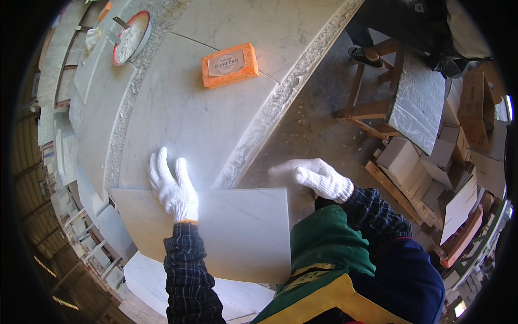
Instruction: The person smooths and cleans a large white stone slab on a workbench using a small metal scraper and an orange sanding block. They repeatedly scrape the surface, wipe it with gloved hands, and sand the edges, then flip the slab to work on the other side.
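A thin, pale marble slab lies in front of me, its far edge over the near part of the stone worktop. My left hand, in a white knit glove, rests on the slab near its far left side. Its fingers are spread and reach past the edge toward the worktop. Right of the slab, my right hand, also gloved, is in the air apart from it. Motion blurs its outstretched fingers, and nothing shows in them. Farther off on the worktop sits an orange block with a paper label.
A red-rimmed bowl of white paste with metal blades stands at far left. Rough stone borders edge the worktop. On the right are a wooden stand with a grey slab, stacked boxes and a person's shoe.
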`<move>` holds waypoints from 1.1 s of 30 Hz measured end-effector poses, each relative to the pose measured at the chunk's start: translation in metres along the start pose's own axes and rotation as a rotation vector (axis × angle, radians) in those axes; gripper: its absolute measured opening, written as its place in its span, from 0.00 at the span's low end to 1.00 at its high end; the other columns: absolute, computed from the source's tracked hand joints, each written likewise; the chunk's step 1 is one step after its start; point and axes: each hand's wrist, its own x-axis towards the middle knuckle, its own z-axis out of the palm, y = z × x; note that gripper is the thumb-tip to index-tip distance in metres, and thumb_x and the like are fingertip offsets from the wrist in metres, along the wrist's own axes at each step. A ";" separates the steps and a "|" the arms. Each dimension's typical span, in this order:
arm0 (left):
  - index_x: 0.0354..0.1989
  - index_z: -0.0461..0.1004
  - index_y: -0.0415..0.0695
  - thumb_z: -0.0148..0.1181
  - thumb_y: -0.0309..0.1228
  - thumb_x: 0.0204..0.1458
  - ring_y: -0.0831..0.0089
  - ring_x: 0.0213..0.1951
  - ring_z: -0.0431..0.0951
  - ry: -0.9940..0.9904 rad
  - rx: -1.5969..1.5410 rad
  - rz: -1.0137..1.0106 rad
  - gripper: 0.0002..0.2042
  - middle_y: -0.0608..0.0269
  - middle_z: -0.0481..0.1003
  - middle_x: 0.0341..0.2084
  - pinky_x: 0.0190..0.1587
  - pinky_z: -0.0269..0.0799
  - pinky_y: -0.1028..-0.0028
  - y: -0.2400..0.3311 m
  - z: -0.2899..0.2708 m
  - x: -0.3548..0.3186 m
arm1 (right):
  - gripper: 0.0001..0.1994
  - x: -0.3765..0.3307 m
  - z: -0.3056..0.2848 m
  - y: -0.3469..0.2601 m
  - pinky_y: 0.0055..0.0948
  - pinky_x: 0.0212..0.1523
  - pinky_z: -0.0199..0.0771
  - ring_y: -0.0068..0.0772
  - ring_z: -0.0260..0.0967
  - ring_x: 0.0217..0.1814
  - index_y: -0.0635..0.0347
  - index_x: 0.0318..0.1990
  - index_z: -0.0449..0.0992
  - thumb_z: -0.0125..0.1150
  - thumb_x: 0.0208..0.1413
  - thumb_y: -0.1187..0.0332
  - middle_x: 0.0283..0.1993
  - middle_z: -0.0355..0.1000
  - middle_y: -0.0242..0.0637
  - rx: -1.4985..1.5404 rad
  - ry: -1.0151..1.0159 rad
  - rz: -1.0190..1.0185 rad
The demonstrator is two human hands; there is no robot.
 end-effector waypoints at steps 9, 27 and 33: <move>0.69 0.67 0.45 0.56 0.44 0.67 0.45 0.70 0.62 0.022 -0.006 0.052 0.26 0.45 0.63 0.69 0.71 0.59 0.50 -0.003 0.000 0.000 | 0.21 -0.022 -0.008 0.053 0.37 0.65 0.74 0.33 0.77 0.60 0.59 0.61 0.79 0.71 0.61 0.66 0.57 0.80 0.41 0.531 0.067 0.016; 0.72 0.66 0.49 0.51 0.48 0.69 0.49 0.73 0.59 -0.041 -0.030 -0.024 0.27 0.49 0.61 0.72 0.73 0.57 0.53 -0.002 -0.002 0.002 | 0.17 -0.024 0.095 0.020 0.32 0.53 0.77 0.27 0.76 0.45 0.63 0.50 0.82 0.72 0.62 0.59 0.44 0.80 0.33 0.829 0.512 0.249; 0.72 0.65 0.51 0.51 0.51 0.68 0.49 0.73 0.58 -0.038 -0.034 -0.074 0.29 0.50 0.60 0.73 0.73 0.57 0.53 -0.001 0.000 0.003 | 0.19 -0.011 0.089 0.035 0.34 0.58 0.76 0.31 0.74 0.55 0.59 0.58 0.79 0.67 0.66 0.59 0.54 0.79 0.34 0.832 0.476 0.127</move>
